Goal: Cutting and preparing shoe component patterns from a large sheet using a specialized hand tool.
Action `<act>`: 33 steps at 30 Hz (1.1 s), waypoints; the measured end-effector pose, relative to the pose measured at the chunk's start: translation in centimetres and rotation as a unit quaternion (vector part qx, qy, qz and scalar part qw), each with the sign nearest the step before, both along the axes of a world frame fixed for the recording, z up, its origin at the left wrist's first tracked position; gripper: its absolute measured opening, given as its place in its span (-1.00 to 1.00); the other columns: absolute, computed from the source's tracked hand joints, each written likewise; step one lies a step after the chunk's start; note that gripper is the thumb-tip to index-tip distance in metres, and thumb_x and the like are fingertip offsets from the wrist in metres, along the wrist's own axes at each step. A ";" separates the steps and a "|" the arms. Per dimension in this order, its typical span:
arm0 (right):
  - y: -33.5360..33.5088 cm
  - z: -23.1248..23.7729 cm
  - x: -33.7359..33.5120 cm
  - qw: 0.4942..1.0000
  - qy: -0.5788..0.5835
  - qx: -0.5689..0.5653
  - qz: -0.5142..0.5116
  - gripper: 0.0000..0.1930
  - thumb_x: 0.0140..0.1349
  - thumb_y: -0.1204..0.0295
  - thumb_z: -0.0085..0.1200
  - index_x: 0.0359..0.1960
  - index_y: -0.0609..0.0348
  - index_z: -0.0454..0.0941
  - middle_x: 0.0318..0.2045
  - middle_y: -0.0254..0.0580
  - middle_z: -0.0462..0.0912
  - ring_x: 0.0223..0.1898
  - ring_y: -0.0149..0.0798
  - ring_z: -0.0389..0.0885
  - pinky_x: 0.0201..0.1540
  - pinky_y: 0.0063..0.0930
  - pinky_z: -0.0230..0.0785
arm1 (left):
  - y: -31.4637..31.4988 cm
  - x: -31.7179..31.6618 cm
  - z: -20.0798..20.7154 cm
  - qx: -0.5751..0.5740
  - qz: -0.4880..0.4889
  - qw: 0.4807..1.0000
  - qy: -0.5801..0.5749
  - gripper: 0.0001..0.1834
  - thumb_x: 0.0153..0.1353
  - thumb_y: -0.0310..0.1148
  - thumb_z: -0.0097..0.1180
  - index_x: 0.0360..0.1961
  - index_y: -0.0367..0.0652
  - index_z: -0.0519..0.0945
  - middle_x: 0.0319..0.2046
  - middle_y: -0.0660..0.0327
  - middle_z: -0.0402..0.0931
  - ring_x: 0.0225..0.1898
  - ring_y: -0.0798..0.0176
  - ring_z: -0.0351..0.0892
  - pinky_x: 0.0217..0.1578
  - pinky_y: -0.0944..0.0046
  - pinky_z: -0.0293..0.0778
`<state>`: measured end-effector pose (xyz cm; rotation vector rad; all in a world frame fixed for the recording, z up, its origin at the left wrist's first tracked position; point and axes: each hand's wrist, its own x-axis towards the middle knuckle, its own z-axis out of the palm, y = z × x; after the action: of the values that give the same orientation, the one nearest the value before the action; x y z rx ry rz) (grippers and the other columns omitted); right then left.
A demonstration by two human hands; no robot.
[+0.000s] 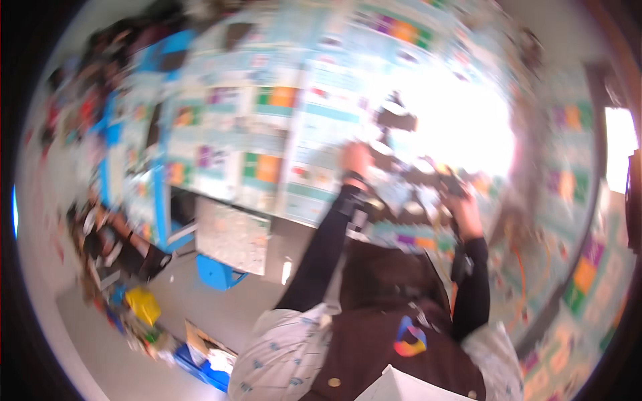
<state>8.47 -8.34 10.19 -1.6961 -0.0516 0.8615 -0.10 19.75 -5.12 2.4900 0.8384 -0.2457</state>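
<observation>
Motion blur smears much of the scene. My left hand (356,160) reaches over the printed table cover, beside the left end of a dark brown, irregular piece (408,175); its fingers are too smeared to read. My right hand (467,208) is closed at the right end of that piece, round a small dark object (452,186) whose kind I cannot make out. Between my hands lie crumpled, pale, clear-looking bits (396,194), seemingly plastic. Farther off, another small brown piece (396,120) stands out against very bright glare.
A long table (307,150) wears a cover with coloured blocks. Left of me are a blue stool (215,273) under a speckled board (231,234), a yellow bag (143,305) and a blue box (200,367). Another person's arm (130,235) shows at far left. An orange cable (521,267) hangs at right.
</observation>
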 end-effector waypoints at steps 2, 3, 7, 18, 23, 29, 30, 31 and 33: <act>0.9 0.5 0.1 0.993 -0.076 -0.049 0.073 -0.71 0.00 0.55 -0.03 -0.19 0.27 0.57 -0.32 -0.28 0.61 -0.34 -0.44 0.52 -0.37 -0.56 0.36 | -0.8 -0.3 0.0 -0.044 0.096 0.994 0.002 -0.85 0.05 -0.34 0.22 -0.43 -0.20 0.65 -0.34 -0.04 0.62 -0.20 -0.08 0.62 -0.20 0.01 0.52; 1.5 0.7 0.2 0.993 -0.062 -0.043 0.090 -0.70 -0.05 0.55 -0.06 -0.22 0.27 0.56 -0.35 -0.25 0.63 -0.32 -0.41 0.53 -0.37 -0.57 0.35 | -1.2 -0.6 0.2 -0.067 0.108 0.992 -0.012 -0.75 0.00 -0.27 0.30 -0.42 -0.25 0.63 -0.37 -0.07 0.60 -0.25 -0.14 0.59 -0.22 -0.04 0.49; 4.0 2.5 0.0 0.989 0.099 -0.084 0.064 -0.67 -0.09 0.52 -0.12 -0.22 0.22 0.53 -0.47 -0.21 0.64 -0.36 -0.34 0.56 -0.46 -0.52 0.37 | -1.2 -2.5 1.5 0.003 0.028 1.000 -0.002 -0.65 0.09 -0.01 0.22 -0.37 -0.09 0.66 -0.33 0.10 0.60 -0.15 0.03 0.55 -0.09 -0.05 0.35; 11.0 4.2 -0.9 0.979 0.072 -0.114 0.150 -0.66 -0.13 0.50 -0.12 -0.24 0.28 0.48 -0.44 -0.13 0.63 -0.34 -0.25 0.62 -0.62 -0.45 0.39 | 1.9 -4.2 0.6 -0.142 -0.018 0.989 -0.027 -0.67 0.02 -0.01 0.19 -0.62 -0.03 0.60 -0.46 0.22 0.55 -0.24 0.08 0.53 -0.20 -0.05 0.27; 11.5 2.9 -0.5 0.981 0.081 -0.110 0.138 -0.69 -0.16 0.51 -0.13 -0.30 0.24 0.47 -0.46 -0.15 0.62 -0.35 -0.25 0.61 -0.61 -0.45 0.38 | 2.7 -4.0 0.0 -0.153 -0.055 0.985 -0.052 -0.65 0.01 0.01 0.23 -0.58 -0.06 0.64 -0.53 0.11 0.60 -0.40 -0.02 0.59 -0.33 0.04 0.44; 9.7 -1.7 0.6 0.978 -0.050 -0.030 0.200 -0.83 0.03 0.61 0.03 -0.36 0.21 0.66 -0.34 -0.18 0.67 -0.31 -0.29 0.63 -0.23 -0.40 0.46 | 3.4 -3.8 -1.2 -0.212 -0.087 0.973 -0.036 -0.53 0.06 0.14 0.19 -0.53 -0.08 0.66 -0.61 0.12 0.58 -0.49 0.09 0.59 -0.38 0.11 0.45; 9.5 -2.1 0.8 0.963 -0.118 -0.046 0.239 -0.85 0.03 0.59 0.04 -0.40 0.19 0.66 -0.38 -0.20 0.67 -0.34 -0.30 0.63 -0.27 -0.40 0.46 | 3.4 -3.7 -1.3 -0.263 -0.076 0.961 -0.024 -0.54 0.08 0.11 0.17 -0.60 -0.10 0.64 -0.71 0.18 0.52 -0.59 0.19 0.55 -0.46 0.15 0.43; 9.4 -2.0 0.9 0.955 -0.151 -0.046 0.252 -0.86 0.03 0.57 0.04 -0.44 0.18 0.67 -0.42 -0.21 0.67 -0.37 -0.32 0.63 -0.32 -0.40 0.46 | 3.3 -3.7 -1.3 -0.218 -0.105 0.968 -0.067 -0.55 0.08 0.07 0.17 -0.65 -0.10 0.63 -0.74 0.21 0.51 -0.62 0.21 0.54 -0.49 0.13 0.41; 9.8 -1.3 0.8 0.985 0.003 -0.019 0.169 -0.83 0.10 0.47 0.03 -0.34 0.31 0.58 -0.48 -0.24 0.65 -0.60 -0.40 0.58 -0.71 -0.50 0.36 | 3.3 -3.8 -0.9 -0.165 -0.112 0.979 -0.046 -0.62 0.08 0.03 0.18 -0.62 -0.05 0.65 -0.68 0.20 0.54 -0.53 0.12 0.56 -0.46 0.10 0.43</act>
<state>9.28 1.44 8.90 -1.7464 -0.3281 1.1240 -3.87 23.10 -5.99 2.2585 0.4372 -0.3158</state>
